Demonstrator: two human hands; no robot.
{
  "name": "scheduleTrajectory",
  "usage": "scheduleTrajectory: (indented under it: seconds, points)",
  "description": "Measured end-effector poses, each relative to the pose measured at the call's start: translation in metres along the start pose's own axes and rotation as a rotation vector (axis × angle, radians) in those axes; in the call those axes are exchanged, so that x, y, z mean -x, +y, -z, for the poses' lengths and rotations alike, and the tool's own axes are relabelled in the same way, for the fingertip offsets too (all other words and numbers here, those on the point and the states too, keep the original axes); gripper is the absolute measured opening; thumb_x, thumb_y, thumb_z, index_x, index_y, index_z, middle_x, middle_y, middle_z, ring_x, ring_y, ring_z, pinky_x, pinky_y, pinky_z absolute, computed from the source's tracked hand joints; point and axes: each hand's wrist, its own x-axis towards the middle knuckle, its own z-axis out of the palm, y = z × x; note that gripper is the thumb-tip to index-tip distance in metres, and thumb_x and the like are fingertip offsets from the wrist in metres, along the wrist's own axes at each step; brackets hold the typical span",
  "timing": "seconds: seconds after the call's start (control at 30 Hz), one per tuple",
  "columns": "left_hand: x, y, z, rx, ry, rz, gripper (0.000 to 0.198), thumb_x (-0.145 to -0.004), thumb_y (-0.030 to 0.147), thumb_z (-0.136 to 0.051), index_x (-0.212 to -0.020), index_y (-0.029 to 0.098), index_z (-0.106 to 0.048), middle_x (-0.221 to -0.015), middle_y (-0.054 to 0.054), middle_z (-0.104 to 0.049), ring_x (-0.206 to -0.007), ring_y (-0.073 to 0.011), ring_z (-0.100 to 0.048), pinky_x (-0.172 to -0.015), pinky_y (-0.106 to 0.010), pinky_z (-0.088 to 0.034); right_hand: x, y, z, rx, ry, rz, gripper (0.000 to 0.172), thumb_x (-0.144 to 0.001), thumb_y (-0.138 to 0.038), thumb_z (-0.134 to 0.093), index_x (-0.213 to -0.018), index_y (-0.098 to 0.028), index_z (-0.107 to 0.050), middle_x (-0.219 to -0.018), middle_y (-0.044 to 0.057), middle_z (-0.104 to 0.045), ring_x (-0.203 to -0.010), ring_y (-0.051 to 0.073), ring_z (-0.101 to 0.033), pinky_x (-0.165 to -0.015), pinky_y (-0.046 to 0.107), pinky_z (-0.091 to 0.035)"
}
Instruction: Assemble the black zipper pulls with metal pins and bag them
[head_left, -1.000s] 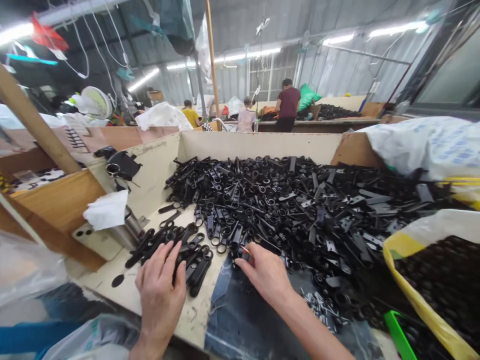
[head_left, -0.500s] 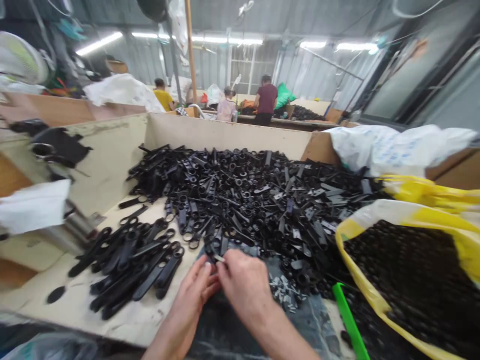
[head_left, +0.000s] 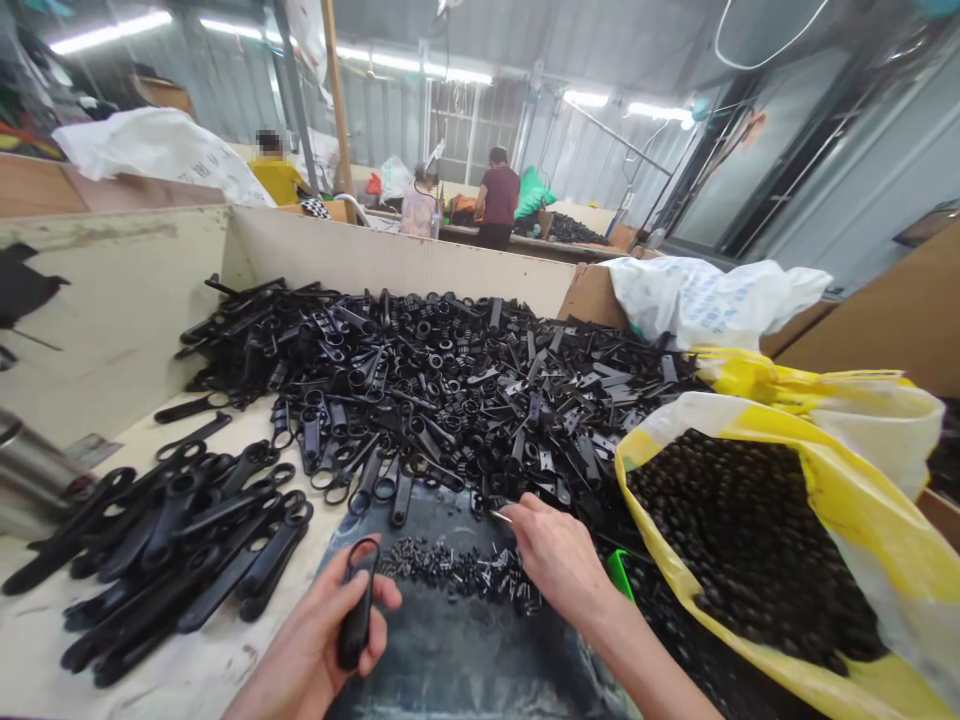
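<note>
Your left hand (head_left: 315,625) grips a long black zipper pull (head_left: 356,605), its fingers curled around it, while your right fingertips (head_left: 525,518) pinch together on a thin metal pin (head_left: 501,517). Beyond the fingers, a big mixed heap of black pulls (head_left: 420,400) remains. To their left, long pulls (head_left: 172,540) lie gathered on the table (head_left: 319,520); to their right, a yellow-edged plastic bag (head_left: 847,500) holds dark round pieces (head_left: 742,540).

I'm watching a factory workshop: beyond a long cream-walled wooden sorting bin (head_left: 405,255) heaped with glossy black plastic zipper pulls (head_left: 420,390), a co-worker in a maroon shirt (head_left: 498,195) stands at a second long workbench (head_left: 540,240), under white fluorescent tube lights (head_left: 397,60) and grey corrugated-metal walls (head_left: 375,130).
</note>
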Motion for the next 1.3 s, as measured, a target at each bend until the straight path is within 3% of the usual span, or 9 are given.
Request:
scheduleTrajectory:
  seconds: [0.13,0.27,0.37,0.5,0.57,0.67,0.87,1.1,1.3]
  points:
    - [0.008,-0.004,-0.007,0.007,-0.012,-0.016,0.072,-0.071,0.047,-0.09,-0.127,0.018,-0.054,-0.073,-0.001,-0.073,-0.047,-0.0109,-0.056,-0.042,-0.018,-0.038,-0.009,-0.01,-0.001,0.059,-0.023,0.027,0.032,-0.102,-0.009,-0.052,-0.102,-0.029,-0.077,-0.095,0.0,-0.075,-0.084,0.017,-0.077,-0.062,0.024,-0.042]
    - [0.01,-0.014,-0.002,0.003,-0.008,0.0,0.076,-0.071,0.051,-0.09,-0.128,0.018,-0.054,-0.072,0.0,-0.073,-0.047,-0.0105,-0.057,-0.041,-0.017,-0.04,-0.01,-0.022,-0.007,0.103,-0.023,-0.016,0.021,-0.103,-0.021,-0.059,-0.09,-0.024,-0.076,-0.098,0.002,-0.076,-0.083,0.02,-0.077,-0.062,0.026,-0.043]
    - [0.005,-0.022,0.002,-0.105,-0.009,-0.039,0.07,-0.072,0.056,-0.087,-0.124,0.018,-0.056,-0.062,0.004,-0.068,-0.042,-0.0095,-0.055,-0.04,-0.016,-0.037,-0.014,-0.023,-0.011,0.13,0.011,-0.072,0.026,-0.107,-0.027,-0.052,-0.094,-0.022,-0.074,-0.099,0.004,-0.076,-0.086,0.021,-0.077,-0.063,0.027,-0.043]
    - [-0.011,-0.017,-0.007,-0.609,0.01,-0.193,0.038,-0.084,0.048,-0.073,-0.105,0.018,-0.065,-0.059,0.003,-0.067,-0.042,-0.0119,-0.055,-0.042,-0.019,-0.038,-0.022,-0.015,-0.006,0.158,0.054,-0.154,0.031,-0.109,-0.028,-0.047,-0.093,-0.021,-0.073,-0.099,0.004,-0.077,-0.088,0.021,-0.077,-0.063,0.026,-0.042]
    - [-0.023,-0.005,-0.02,-0.999,-0.002,-0.367,0.017,-0.091,0.036,-0.063,-0.094,0.02,-0.066,-0.078,-0.002,-0.075,-0.061,-0.0182,-0.068,-0.053,-0.024,-0.047,-0.023,-0.01,0.0,0.164,0.057,-0.176,0.024,-0.107,-0.029,-0.053,-0.094,-0.022,-0.072,-0.099,0.004,-0.077,-0.089,0.021,-0.077,-0.063,0.026,-0.042]
    - [-0.042,0.011,-0.044,-1.359,-0.041,-0.563,0.015,-0.095,0.02,-0.054,-0.084,0.021,-0.064,-0.083,-0.005,-0.077,-0.082,-0.0266,-0.073,-0.071,-0.033,-0.05,-0.018,-0.008,0.006,0.164,0.042,-0.182,0.014,-0.103,-0.025,-0.06,-0.096,-0.021,-0.072,-0.1,0.004,-0.077,-0.088,0.022,-0.077,-0.063,0.026,-0.043]
    - [-0.074,0.011,-0.071,-1.54,-0.212,-0.765,0.025,-0.091,0.0,-0.048,-0.089,0.017,-0.066,-0.102,-0.011,-0.073,-0.103,-0.0282,-0.065,-0.092,-0.037,-0.05,-0.002,-0.027,-0.004,0.092,-0.024,-0.035,0.023,-0.106,-0.019,-0.051,-0.107,-0.029,-0.071,-0.105,-0.001,-0.08,-0.093,0.017,-0.078,-0.07,0.023,-0.048]
    - [-0.081,0.003,-0.064,-1.643,-0.262,-0.821,0.032,-0.091,-0.005,-0.046,-0.099,0.014,-0.07,-0.105,-0.01,-0.072,-0.104,-0.027,-0.063,-0.095,-0.038,-0.053,-0.02,-0.032,-0.014,0.095,-0.039,-0.139,0.028,-0.105,-0.012,-0.047,-0.109,-0.021,-0.073,-0.101,0.009,-0.082,-0.09,0.026,-0.08,-0.07,0.03,-0.054]
    - [-0.086,0.005,-0.065,-1.698,-0.251,-0.844,0.03,-0.093,-0.002,-0.046,-0.099,0.013,-0.072,-0.104,-0.012,-0.069,-0.102,-0.0297,-0.06,-0.093,-0.043,-0.054,-0.038,-0.028,-0.012,0.092,-0.079,-0.154,0.016,-0.107,-0.024,-0.058,-0.107,-0.017,-0.073,-0.1,0.004,-0.079,-0.089,0.02,-0.077,-0.081,0.038,-0.061]
